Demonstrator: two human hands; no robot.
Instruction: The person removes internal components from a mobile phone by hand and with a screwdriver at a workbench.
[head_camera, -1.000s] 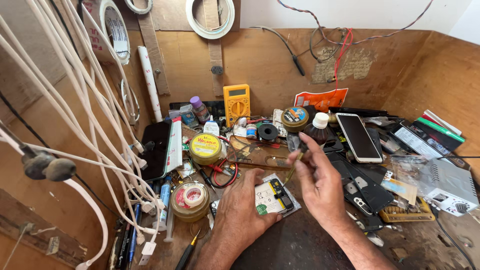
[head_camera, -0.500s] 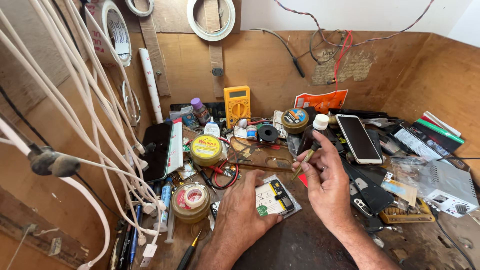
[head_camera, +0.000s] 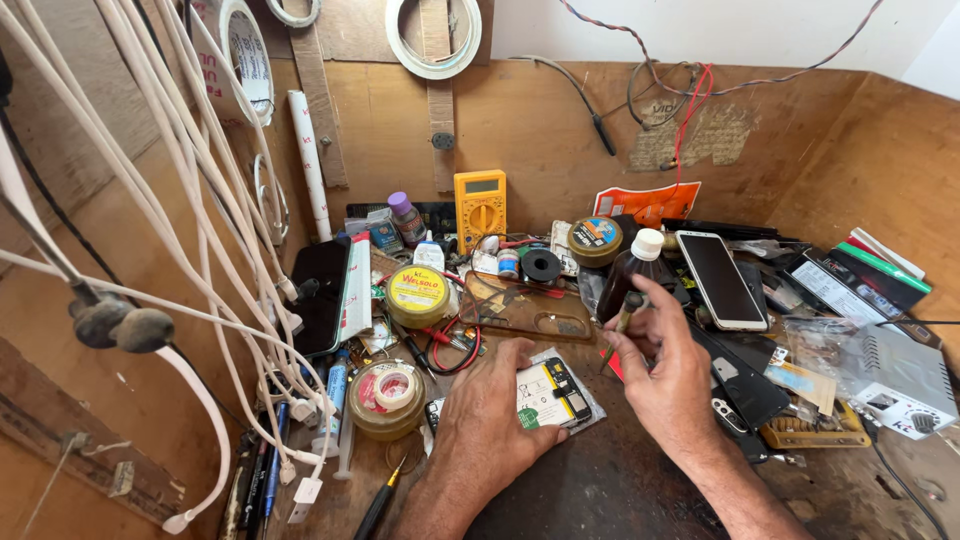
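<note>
Opened phone (head_camera: 548, 394) under left hand (head_camera: 490, 420)

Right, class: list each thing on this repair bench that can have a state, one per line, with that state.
Left hand: flat, pressing down the opened phone.
Opened phone: back off, insides showing, lying flat.
Right hand: raised, fingers pinching a small tool.
Small tool: held tilted, tip down.
Smartphone: screen dark, face up.
Brown bottle: upright, white cap on.
Yellow multimeter: propped upright against the wall.
</note>
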